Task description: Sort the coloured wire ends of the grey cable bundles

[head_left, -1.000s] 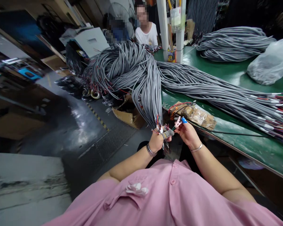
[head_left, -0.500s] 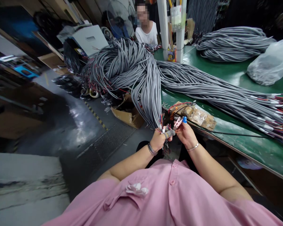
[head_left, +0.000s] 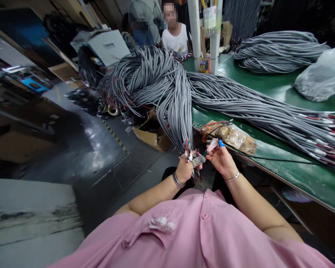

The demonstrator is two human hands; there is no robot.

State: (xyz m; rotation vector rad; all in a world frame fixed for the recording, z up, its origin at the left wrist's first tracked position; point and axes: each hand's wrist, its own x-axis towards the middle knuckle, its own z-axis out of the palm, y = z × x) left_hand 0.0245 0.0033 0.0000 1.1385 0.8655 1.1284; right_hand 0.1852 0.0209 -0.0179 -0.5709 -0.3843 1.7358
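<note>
My left hand [head_left: 183, 171] is closed around the stripped ends of several grey cables [head_left: 181, 115], whose thin coloured wires [head_left: 187, 146] fan out above and below the fist. A grey wrap covers one of its digits. Just to the right, my right hand [head_left: 223, 162] pinches a small pink-handled tool [head_left: 212, 144], its exact kind too blurred to tell. A blue cover [head_left: 220, 143] sits on one fingertip of this hand. A few thin wires stretch across the small gap between the two hands.
More grey cables [head_left: 251, 102] lie along the green table [head_left: 281, 89], beside a wooden block [head_left: 240, 141]. A cable coil [head_left: 279, 52] and plastic bag [head_left: 321, 76] rest farther back. An open cardboard box [head_left: 149, 137] stands below. A person [head_left: 174, 37] sits behind.
My right hand has shifted slightly right, and the pink-handled tool has turned in its fingers. My left hand keeps its hold on the cables, with a thin green wire now showing between the hands.
</note>
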